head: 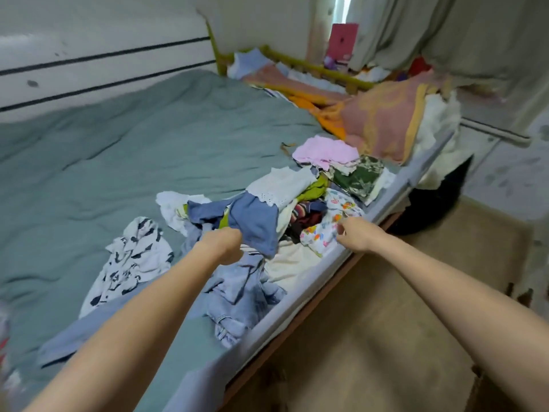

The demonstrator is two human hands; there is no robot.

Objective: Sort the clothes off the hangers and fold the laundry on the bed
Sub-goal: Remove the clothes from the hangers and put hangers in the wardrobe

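Your left hand (227, 243) is fisted on the blue garment (257, 223), fingers hidden behind the knuckles. Your right hand (355, 234) curls at the printed cloth (322, 231); its grip is too blurred to tell. The laundry pile (297, 209) lies at the green bed's (118, 150) edge; curtains (416, 31) at one o'clock.

Far beyond the fingers, a pink card (343, 40) standing by pale curtains (395, 31). Nearer than that, a yellow rail (315, 68) and a pink-and-orange blanket (383, 120). Right of the fingers, a dark bag (430, 200) on beige floor (371, 337). Off left, a white striped wall (104, 49).
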